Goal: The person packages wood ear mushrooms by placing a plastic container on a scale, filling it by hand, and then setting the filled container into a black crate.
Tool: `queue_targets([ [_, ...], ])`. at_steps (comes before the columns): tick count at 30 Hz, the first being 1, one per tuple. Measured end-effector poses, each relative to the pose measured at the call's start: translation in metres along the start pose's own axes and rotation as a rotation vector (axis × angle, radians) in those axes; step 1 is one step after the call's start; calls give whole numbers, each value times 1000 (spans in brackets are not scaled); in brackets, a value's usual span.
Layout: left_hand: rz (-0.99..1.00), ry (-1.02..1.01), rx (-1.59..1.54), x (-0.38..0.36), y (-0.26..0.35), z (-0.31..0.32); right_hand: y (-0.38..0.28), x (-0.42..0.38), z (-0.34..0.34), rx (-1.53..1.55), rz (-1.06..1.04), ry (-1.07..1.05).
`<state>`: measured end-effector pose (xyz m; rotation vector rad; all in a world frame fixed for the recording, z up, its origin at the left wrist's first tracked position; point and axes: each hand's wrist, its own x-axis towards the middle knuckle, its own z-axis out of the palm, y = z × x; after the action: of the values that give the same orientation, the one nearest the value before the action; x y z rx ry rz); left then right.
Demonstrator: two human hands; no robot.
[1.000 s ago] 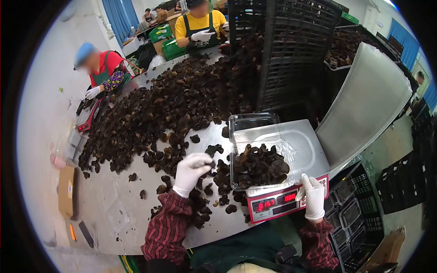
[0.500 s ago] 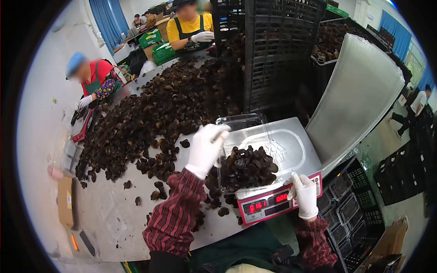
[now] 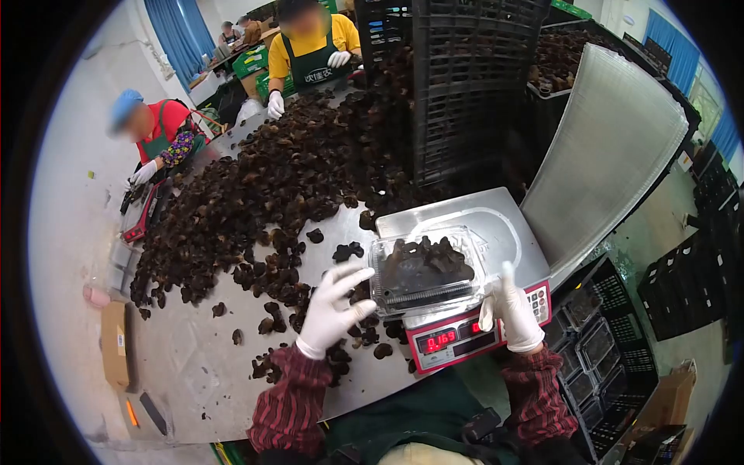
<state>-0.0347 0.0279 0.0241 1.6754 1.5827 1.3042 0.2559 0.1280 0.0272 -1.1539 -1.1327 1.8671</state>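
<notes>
On the steel pan of a red-framed scale (image 3: 446, 341) sits a clear plastic box (image 3: 425, 271) with dark mushroom-like pieces inside, its lid folded over. My left hand (image 3: 335, 308), in a white glove, is at the box's left edge with its fingers spread. At the lower right corner of the box is my right hand (image 3: 513, 311), also gloved, thumb and fingers apart. The scale's left display reads 0.169. Beside the box, loose dark pieces (image 3: 271, 194) lie heaped on the metal table (image 3: 194, 372).
Tall black crates (image 3: 473, 85) stand behind the scale. A stack of clear lids or trays (image 3: 608, 155) leans at its right. A crate of clear boxes (image 3: 597, 349) is lower right. Two co-workers (image 3: 314, 50) (image 3: 159, 132) stand across the table.
The box's lid has come down over the pieces. My left hand has moved down and left with its fingers spread. The reading went from 0.161 to 0.169. The yellow-shirted co-worker reaches to the heap.
</notes>
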Motion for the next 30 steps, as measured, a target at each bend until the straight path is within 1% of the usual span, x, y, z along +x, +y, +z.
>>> queue_targets([
  [1,-214,-28,-199,-12,0,5,-3,0,-3,-294,-64,-58],
  [2,-426,-53,-400,-21,0,9,-1,1,-3,-294,-67,-65],
  [4,-566,5,-710,-26,8,23,3,5,-4,-234,-16,-113],
  [5,-577,40,-773,-26,11,26,4,6,-5,-176,1,-125],
  [6,-573,37,-776,-25,12,28,4,6,-5,-179,-3,-121],
  [8,-567,105,-879,-22,13,32,2,4,-4,-169,14,-142],
  [9,-552,132,-875,-22,9,35,3,4,-4,-130,35,-158],
  [10,-548,116,-881,-22,9,36,6,6,-6,-132,43,-155],
  [12,-483,143,-954,-24,6,38,9,7,-6,-159,10,-186],
  [13,-482,175,-963,-25,8,39,13,7,-5,-187,-61,-190],
  [14,-464,190,-912,-26,8,41,16,6,-4,-219,-129,-183],
  [15,-399,175,-779,-26,7,43,19,3,-3,-205,-140,-143],
  [16,-406,194,-820,-26,9,45,21,0,-1,-190,-151,-104],
  [17,-343,209,-736,-29,1,49,22,-3,3,-179,-152,-75],
  [18,-346,208,-685,-30,1,50,23,-8,4,-166,-152,-53],
  [20,-445,208,-781,-32,14,55,16,-27,-6,-156,-78,-34],
  [21,-456,88,-783,-35,19,60,5,-45,-17,-38,-107,-29],
  [22,-469,-26,-782,-39,26,65,-6,-63,-33,-10,-86,10],
  [23,-460,-64,-715,-44,35,69,-17,-83,-53,75,-122,135],
  [24,-390,-94,-652,-48,34,70,-25,-101,-82,81,-123,271],
  [25,-388,-93,-616,-52,29,67,-27,-118,-119,130,-155,331],
  [26,-382,-89,-580,-57,23,63,-11,-132,-166,-429,-513,462],
  [27,-410,-85,-544,-62,19,58,-17,-156,-191,-92,-350,596],
  [28,-425,-50,-501,-66,19,57,-14,-177,-220,69,-241,735],
  [29,-438,-34,-493,-74,8,54,6,-194,-262,112,-230,793],
  [30,-454,-15,-484,-82,-4,50,25,-205,-287,131,-250,915],
])
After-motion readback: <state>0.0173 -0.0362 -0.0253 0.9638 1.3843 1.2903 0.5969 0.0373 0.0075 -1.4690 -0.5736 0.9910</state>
